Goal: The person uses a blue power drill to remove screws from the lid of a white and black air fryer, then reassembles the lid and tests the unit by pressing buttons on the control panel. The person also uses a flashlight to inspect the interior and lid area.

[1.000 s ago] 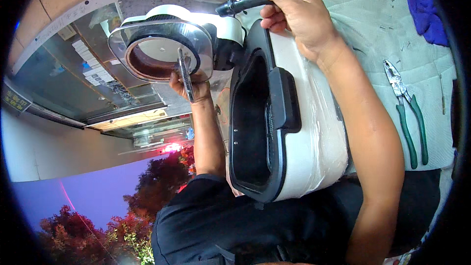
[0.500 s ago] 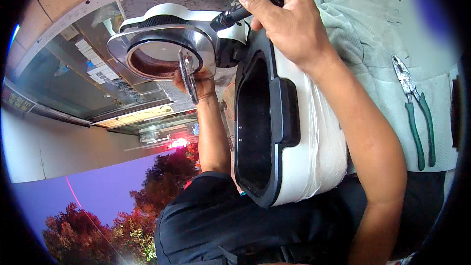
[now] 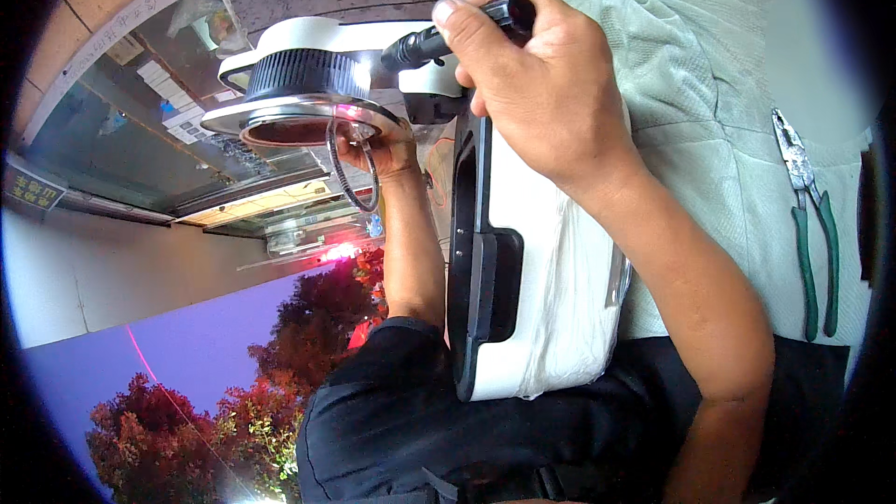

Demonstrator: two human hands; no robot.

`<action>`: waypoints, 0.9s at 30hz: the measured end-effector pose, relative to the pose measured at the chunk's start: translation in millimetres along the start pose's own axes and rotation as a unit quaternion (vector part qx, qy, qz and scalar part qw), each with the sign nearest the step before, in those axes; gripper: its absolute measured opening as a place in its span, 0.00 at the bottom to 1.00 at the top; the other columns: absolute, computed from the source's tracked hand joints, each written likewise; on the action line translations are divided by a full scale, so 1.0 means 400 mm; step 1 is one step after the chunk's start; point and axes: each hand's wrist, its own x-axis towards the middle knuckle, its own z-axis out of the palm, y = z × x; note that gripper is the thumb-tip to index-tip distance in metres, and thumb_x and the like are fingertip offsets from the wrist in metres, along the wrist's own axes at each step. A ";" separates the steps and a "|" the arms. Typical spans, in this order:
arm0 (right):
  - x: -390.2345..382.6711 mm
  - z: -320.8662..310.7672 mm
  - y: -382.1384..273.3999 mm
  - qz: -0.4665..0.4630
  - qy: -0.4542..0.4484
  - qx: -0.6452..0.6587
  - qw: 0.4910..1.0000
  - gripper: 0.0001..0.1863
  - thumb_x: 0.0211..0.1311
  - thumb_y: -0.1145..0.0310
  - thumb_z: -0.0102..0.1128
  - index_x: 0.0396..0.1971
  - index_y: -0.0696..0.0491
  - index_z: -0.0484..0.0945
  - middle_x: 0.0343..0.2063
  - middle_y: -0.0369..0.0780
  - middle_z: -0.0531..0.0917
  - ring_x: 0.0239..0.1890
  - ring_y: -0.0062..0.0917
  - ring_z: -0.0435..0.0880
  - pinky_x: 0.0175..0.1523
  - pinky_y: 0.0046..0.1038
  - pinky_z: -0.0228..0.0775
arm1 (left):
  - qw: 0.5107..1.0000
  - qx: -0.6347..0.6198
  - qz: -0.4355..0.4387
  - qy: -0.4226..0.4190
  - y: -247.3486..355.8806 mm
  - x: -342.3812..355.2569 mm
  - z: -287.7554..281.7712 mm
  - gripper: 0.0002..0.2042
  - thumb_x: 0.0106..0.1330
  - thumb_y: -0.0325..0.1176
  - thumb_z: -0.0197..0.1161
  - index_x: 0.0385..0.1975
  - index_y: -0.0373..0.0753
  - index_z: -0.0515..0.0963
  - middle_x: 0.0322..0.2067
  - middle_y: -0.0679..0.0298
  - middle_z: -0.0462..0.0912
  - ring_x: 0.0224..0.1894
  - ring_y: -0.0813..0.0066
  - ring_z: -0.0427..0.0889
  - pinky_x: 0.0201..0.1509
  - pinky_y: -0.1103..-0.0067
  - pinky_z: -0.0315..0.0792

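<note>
My right hand (image 3: 551, 84) is closed round a black flashlight (image 3: 420, 47), its head pointing left toward a black ribbed ring (image 3: 294, 75). This ring belongs to a white raised lid part (image 3: 303, 33) with a shiny flat rim (image 3: 224, 119) and a brownish inner ring. My left hand (image 3: 397, 149) reaches up from below and grips the rim's lower right edge; its fingers are partly hidden. A thin dark loop (image 3: 338, 182) hangs beside those fingers. Between my arms lies a white housing (image 3: 551, 289) with a black-edged opening, turned on its side and partly wrapped in clear film.
Green-handled pliers (image 3: 805, 224) lie on a pale quilted cloth (image 3: 691, 187) at the right. A glass-fronted cabinet (image 3: 140, 112) stands at the left. Trees (image 3: 317, 327) and sky show at the lower left.
The lid part has tilted, so its ring now shows more edge-on. The white housing has rolled, narrowing the view into its opening. My right hand has shifted slightly left with the flashlight.
</note>
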 end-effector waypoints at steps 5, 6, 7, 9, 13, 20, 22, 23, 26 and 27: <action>-0.024 0.010 -0.004 0.017 -0.013 0.058 0.998 0.18 0.79 0.54 0.69 0.44 0.57 0.87 0.25 0.35 0.86 0.23 0.14 0.83 0.28 0.19 0.75 | 0.993 0.050 -0.084 -0.059 0.048 -0.009 -0.062 0.12 0.60 0.34 0.78 0.40 0.44 0.83 0.39 0.72 0.85 0.41 0.79 0.83 0.54 0.73 0.82; -0.029 0.013 -0.004 0.019 -0.006 0.059 0.998 0.18 0.79 0.54 0.69 0.44 0.58 0.86 0.25 0.35 0.86 0.23 0.14 0.83 0.28 0.19 0.75 | 0.994 0.046 -0.081 -0.062 0.055 -0.010 -0.073 0.12 0.61 0.35 0.77 0.42 0.44 0.85 0.40 0.73 0.88 0.42 0.79 0.86 0.57 0.71 0.84; -0.034 0.017 -0.004 0.014 0.000 0.064 0.998 0.18 0.79 0.54 0.69 0.45 0.58 0.86 0.25 0.36 0.86 0.23 0.14 0.83 0.28 0.18 0.75 | 0.994 0.042 -0.077 -0.065 0.060 -0.010 -0.081 0.12 0.61 0.35 0.77 0.43 0.44 0.87 0.42 0.73 0.91 0.43 0.79 0.89 0.60 0.68 0.86; -0.039 0.020 -0.004 0.018 0.016 0.062 0.998 0.19 0.79 0.55 0.69 0.46 0.58 0.86 0.25 0.36 0.86 0.22 0.13 0.83 0.28 0.18 0.75 | 0.995 0.031 -0.066 -0.064 0.066 -0.008 -0.092 0.12 0.63 0.36 0.76 0.45 0.44 0.89 0.43 0.73 0.94 0.44 0.80 0.93 0.63 0.65 0.88; -0.047 0.015 -0.009 0.043 0.041 0.049 0.997 0.19 0.78 0.54 0.70 0.47 0.58 0.85 0.25 0.36 0.85 0.22 0.13 0.82 0.26 0.18 0.74 | 0.993 0.053 -0.046 -0.095 0.048 0.002 -0.086 0.10 0.65 0.36 0.75 0.45 0.44 0.90 0.41 0.70 0.95 0.41 0.80 0.93 0.63 0.64 0.88; -0.072 0.003 -0.026 0.051 0.099 0.083 0.990 0.13 0.79 0.63 0.69 0.45 0.60 0.84 0.27 0.34 0.86 0.23 0.13 0.82 0.29 0.22 0.75 | 0.998 0.028 0.020 -0.056 -0.017 -0.021 -0.031 0.19 0.63 0.37 0.76 0.51 0.39 0.84 0.42 0.63 0.89 0.39 0.75 0.87 0.47 0.68 0.86; -0.083 0.002 -0.030 0.060 0.119 0.107 0.985 0.13 0.80 0.63 0.68 0.49 0.59 0.82 0.29 0.34 0.86 0.21 0.13 0.81 0.24 0.20 0.74 | 0.988 0.002 -0.057 -0.143 -0.018 -0.023 -0.022 0.21 0.62 0.36 0.76 0.54 0.38 0.84 0.47 0.60 0.92 0.43 0.72 0.91 0.52 0.66 0.88; -0.088 -0.001 -0.032 0.069 0.119 0.125 0.983 0.13 0.79 0.64 0.68 0.51 0.59 0.81 0.30 0.34 0.85 0.20 0.14 0.81 0.21 0.20 0.74 | 0.991 0.009 -0.054 -0.119 -0.017 -0.029 -0.023 0.23 0.63 0.37 0.75 0.57 0.38 0.83 0.45 0.62 0.92 0.42 0.73 0.92 0.47 0.69 0.87; -0.098 -0.009 -0.038 0.083 0.114 0.089 0.986 0.18 0.79 0.63 0.67 0.56 0.61 0.81 0.27 0.31 0.76 0.18 0.10 0.74 0.21 0.19 0.74 | 0.980 0.032 -0.084 -0.176 -0.004 -0.023 -0.030 0.20 0.64 0.38 0.74 0.56 0.40 0.87 0.54 0.58 0.91 0.52 0.65 0.92 0.61 0.61 0.87; -0.098 -0.013 -0.040 0.089 0.120 0.098 0.984 0.16 0.78 0.65 0.67 0.55 0.61 0.81 0.28 0.31 0.77 0.17 0.10 0.71 0.21 0.20 0.74 | 0.976 0.007 -0.120 -0.180 -0.001 -0.022 -0.034 0.20 0.64 0.38 0.74 0.56 0.40 0.87 0.56 0.57 0.90 0.54 0.63 0.92 0.63 0.59 0.87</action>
